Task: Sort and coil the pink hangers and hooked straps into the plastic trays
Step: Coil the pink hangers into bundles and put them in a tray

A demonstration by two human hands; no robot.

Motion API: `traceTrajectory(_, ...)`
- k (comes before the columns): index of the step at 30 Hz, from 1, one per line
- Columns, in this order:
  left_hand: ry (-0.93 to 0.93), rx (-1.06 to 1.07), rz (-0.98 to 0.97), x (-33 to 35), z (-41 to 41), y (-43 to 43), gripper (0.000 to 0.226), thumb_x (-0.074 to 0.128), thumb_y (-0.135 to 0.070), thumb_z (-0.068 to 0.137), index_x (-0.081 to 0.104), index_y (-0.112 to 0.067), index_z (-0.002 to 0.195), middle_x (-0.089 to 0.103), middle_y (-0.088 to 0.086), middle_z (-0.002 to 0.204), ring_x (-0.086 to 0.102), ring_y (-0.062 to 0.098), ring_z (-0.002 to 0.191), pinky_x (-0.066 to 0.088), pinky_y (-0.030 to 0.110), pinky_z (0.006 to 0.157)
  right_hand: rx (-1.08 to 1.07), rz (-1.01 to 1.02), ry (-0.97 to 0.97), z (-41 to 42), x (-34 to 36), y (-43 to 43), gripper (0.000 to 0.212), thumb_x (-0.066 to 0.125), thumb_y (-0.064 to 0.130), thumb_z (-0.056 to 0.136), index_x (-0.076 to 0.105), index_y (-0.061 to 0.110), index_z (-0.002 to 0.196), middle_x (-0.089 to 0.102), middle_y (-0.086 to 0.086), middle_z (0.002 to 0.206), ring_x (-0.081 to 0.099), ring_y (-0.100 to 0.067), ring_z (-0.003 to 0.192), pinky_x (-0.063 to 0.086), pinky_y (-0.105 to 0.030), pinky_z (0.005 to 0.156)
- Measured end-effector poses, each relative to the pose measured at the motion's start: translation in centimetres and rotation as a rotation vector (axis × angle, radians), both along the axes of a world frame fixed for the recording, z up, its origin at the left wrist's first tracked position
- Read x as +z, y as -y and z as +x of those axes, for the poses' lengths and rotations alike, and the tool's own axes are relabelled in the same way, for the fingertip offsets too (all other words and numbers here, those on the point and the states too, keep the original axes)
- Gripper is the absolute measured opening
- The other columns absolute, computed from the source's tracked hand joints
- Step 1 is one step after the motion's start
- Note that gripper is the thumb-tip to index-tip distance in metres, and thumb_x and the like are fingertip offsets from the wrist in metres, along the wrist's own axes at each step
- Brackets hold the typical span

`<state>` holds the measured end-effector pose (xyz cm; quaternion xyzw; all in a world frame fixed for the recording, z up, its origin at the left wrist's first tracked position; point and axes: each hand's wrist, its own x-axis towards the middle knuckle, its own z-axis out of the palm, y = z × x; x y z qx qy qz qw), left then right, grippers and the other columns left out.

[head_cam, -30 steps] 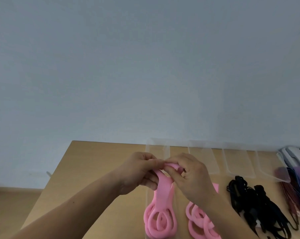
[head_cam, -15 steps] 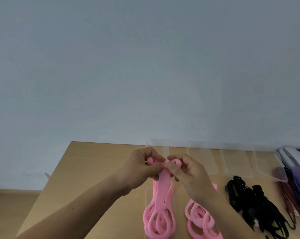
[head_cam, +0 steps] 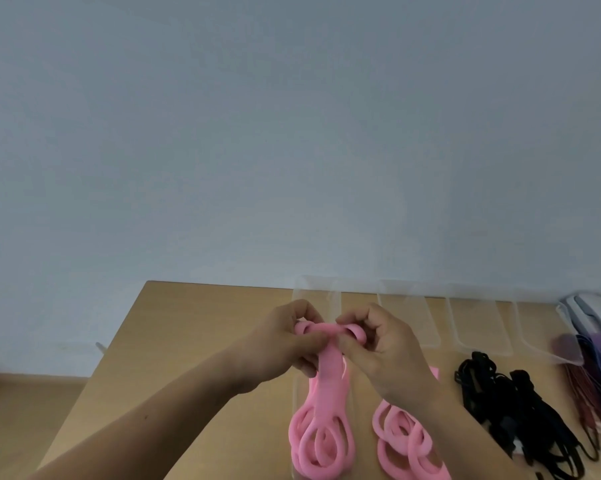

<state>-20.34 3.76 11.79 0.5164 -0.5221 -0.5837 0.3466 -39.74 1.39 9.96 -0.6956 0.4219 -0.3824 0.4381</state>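
Light wooden table (head_cam: pixel 188 341) met a pale blue wall. At 6 o'clock, our left hand (head_cam: pixel 281 344) & right hand (head_cam: pixel 389 351) both pinched the top end of a pink looped hanger (head_cam: pixel 328 375), w/ its loops resting in a clear plastic tray (head_cam: pixel 330 296). At its 3 o'clock: another pink hanger bundle (head_cam: pixel 406 438), then black hooked straps (head_cam: pixel 500 403).

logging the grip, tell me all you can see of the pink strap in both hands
The pink strap looks soft and rubbery, with a flat wide band. Its top end is raised and folded into two small loops, pinched by the left hand and the right hand. From there the band runs down toward the viewer into a bunch of oval loops lying in a clear tray.
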Motion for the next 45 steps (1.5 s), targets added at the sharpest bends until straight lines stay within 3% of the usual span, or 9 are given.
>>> traceTrajectory(7, -0.203, 0.011, 0.147, 0.2, -0.4, -0.2, 0.029, 0.071, -0.021, 0.081, 0.054, -0.007, 0.099, 0.066, 0.016, 0.079, 0.060, 0.028, 0.069, 0.055, 0.037, 0.065, 0.006, -0.198, -0.139, 0.0, 0.4, -0.4, 0.025, 0.070, 0.006, 0.085, 0.066, 0.028, 0.095, 0.067, 0.020, 0.090, 0.065, -0.005, 0.086, 0.050, -0.013, 0.070)
traceTrajectory(11, -0.233, 0.079, 0.145, -0.1, -0.7, -0.1, 0.020, 0.072, -0.017, 0.088, 0.056, -0.007, 0.095, 0.065, 0.018, 0.077, 0.059, 0.029, 0.071, 0.054, 0.039, 0.067, -0.021, -0.205, -0.117, 0.2, 0.2, -0.7, 0.018, 0.069, 0.004, 0.086, 0.068, 0.018, 0.096, 0.068, 0.015, 0.089, 0.066, -0.010, 0.086, 0.056, -0.029, 0.071)
traceTrajectory(16, -0.276, 0.077, 0.085, 0.1, -0.6, -0.5, 0.018, 0.075, -0.011, 0.085, 0.060, -0.006, 0.092, 0.069, 0.024, 0.086, 0.066, 0.033, 0.076, 0.055, 0.038, 0.069, -0.008, 0.015, 0.075, 0.0, 0.6, -1.2, 0.021, 0.070, -0.003, 0.084, 0.066, 0.015, 0.093, 0.070, 0.001, 0.090, 0.067, -0.020, 0.085, 0.058, -0.044, 0.075)
traceTrajectory(24, -0.119, 0.078, -0.177, 0.9, -1.1, -1.6, 0.016, 0.074, -0.009, 0.076, 0.065, -0.018, 0.086, 0.071, 0.014, 0.087, 0.070, 0.033, 0.082, 0.056, 0.034, 0.071, 0.038, 0.286, 0.271, -0.2, 2.5, -1.9, 0.033, 0.068, 0.026, 0.074, 0.066, 0.002, 0.097, 0.066, 0.002, 0.066, 0.059, -0.012, 0.058, 0.050, -0.022, 0.057)
traceTrajectory(29, -0.113, 0.108, -0.159, 1.4, -0.8, -2.9, 0.038, 0.082, -0.014, 0.076, 0.059, -0.014, 0.107, 0.071, 0.016, 0.088, 0.070, 0.031, 0.077, 0.059, 0.041, 0.072, 0.007, 0.208, 0.251, -0.3, 3.1, -2.8, 0.028, 0.071, 0.024, 0.070, 0.069, 0.010, 0.095, 0.069, 0.005, 0.074, 0.064, -0.009, 0.068, 0.053, -0.020, 0.063)
traceTrajectory(34, -0.100, 0.046, -0.101, 2.2, -0.3, -3.6, 0.022, 0.079, -0.009, 0.079, 0.062, -0.004, 0.092, 0.072, 0.008, 0.079, 0.069, 0.018, 0.067, 0.055, 0.028, 0.063, -0.009, 0.129, 0.214, -0.3, 3.4, -3.6, 0.024, 0.071, 0.024, 0.071, 0.070, 0.018, 0.094, 0.069, 0.002, 0.079, 0.062, -0.014, 0.074, 0.056, -0.027, 0.072)
traceTrajectory(36, -0.083, 0.019, -0.099, 2.3, -0.2, -3.7, 0.025, 0.080, -0.014, 0.075, 0.061, -0.010, 0.090, 0.070, 0.008, 0.079, 0.066, 0.019, 0.068, 0.054, 0.030, 0.065, -0.001, 0.079, 0.152, -0.4, 3.6, -3.8, 0.022, 0.071, 0.025, 0.073, 0.070, 0.022, 0.094, 0.068, -0.002, 0.082, 0.061, -0.020, 0.074, 0.055, -0.026, 0.070)
traceTrajectory(41, -0.198, 0.000, -0.068, 2.8, -0.3, -3.6, 0.022, 0.080, -0.032, 0.079, 0.066, -0.018, 0.089, 0.073, 0.013, 0.085, 0.069, 0.025, 0.077, 0.054, 0.033, 0.068, -0.005, -0.045, 0.082, -0.4, 4.0, -4.1, 0.019, 0.075, 0.020, 0.079, 0.068, 0.032, 0.092, 0.065, 0.013, 0.082, 0.059, -0.005, 0.072, 0.050, -0.016, 0.064)
traceTrajectory(45, -0.323, 0.016, -0.029, 2.8, -0.2, -3.6, 0.016, 0.079, -0.021, 0.080, 0.069, -0.013, 0.090, 0.071, 0.017, 0.087, 0.069, 0.029, 0.080, 0.055, 0.035, 0.070, 0.033, -0.083, 0.084, -0.3, 4.2, -4.3, 0.020, 0.076, 0.012, 0.078, 0.068, 0.023, 0.093, 0.061, 0.002, 0.083, 0.057, -0.015, 0.073, 0.051, -0.028, 0.063)
